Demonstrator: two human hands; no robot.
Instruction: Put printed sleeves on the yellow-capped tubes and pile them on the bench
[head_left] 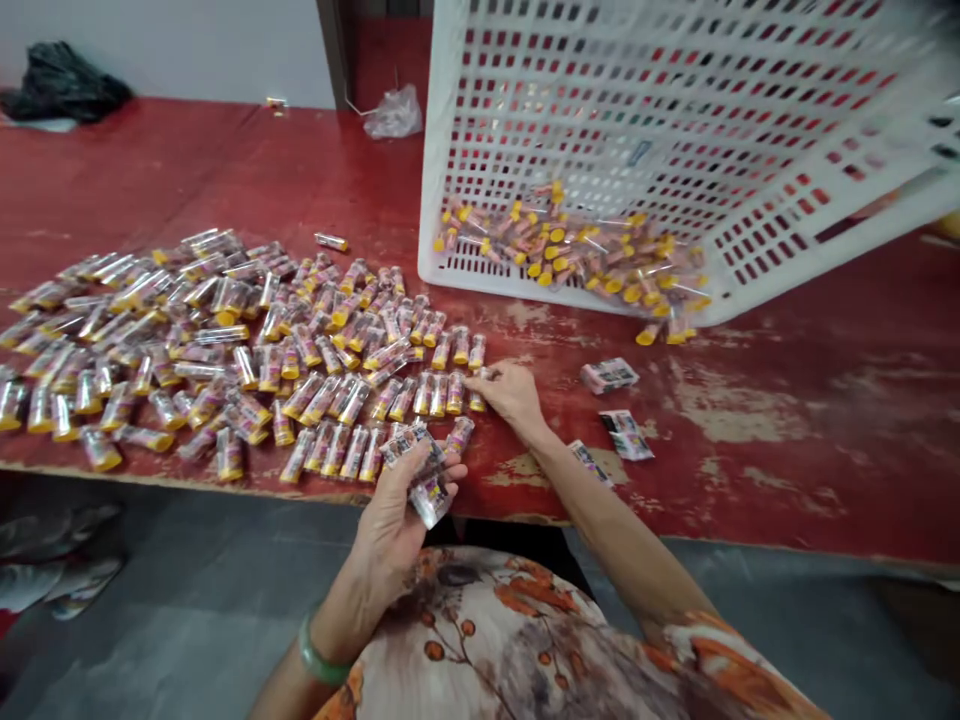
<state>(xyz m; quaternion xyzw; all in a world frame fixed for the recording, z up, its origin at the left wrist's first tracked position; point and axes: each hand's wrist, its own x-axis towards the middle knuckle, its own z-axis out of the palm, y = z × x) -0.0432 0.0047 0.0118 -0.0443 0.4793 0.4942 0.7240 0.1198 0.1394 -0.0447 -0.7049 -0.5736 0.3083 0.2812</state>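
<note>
My left hand (401,510) is closed around a few small printed packets (429,495), thumb on top, just over the table's front edge. My right hand (514,398) reaches across to the right end of a row of clear tubes. Its fingertips pinch a small clear tube with a yellow end (478,400), partly hidden by the fingers. A large mass of similar tubes (225,300) covers the left of the table, with those nearest my hands lined up in short rows. One tube (460,435) lies beside my left fingers.
A white plastic crate (442,150) lies tipped towards me on the red table (750,400), with yellow-ended tubes (592,250) inside and spilling at its lip. Three packets (627,436) lie right of my right hand. Black plastic bag (64,85) and clear bag (395,112) sit at the back.
</note>
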